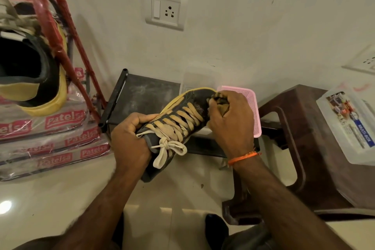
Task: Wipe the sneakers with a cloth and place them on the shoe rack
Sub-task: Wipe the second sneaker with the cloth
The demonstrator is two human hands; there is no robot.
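We see the left hand (pixel 129 140) curled tight around the heel end of a black lace-up sneaker with a yellow sole edge and cream laces (pixel 174 126), gripping it in the air above the pale floor, in the middle of the scene. The right hand (pixel 229 119) is clenched around a bunched brownish cloth (pixel 220 101) and presses it against the sneaker's toe. An orange thread band (pixel 243 157) circles the right wrist.

The cloth is mostly buried in the fingers, so we cannot make out its full shape. The sneaker's far side is hidden from us.

Its laces are tied in a bow near the left hand. Just beyond the sneaker stands a low black metal shoe rack (pixel 142 95); a second black-and-yellow sneaker (pixel 34 75) lies at far left, cut off by the edge.
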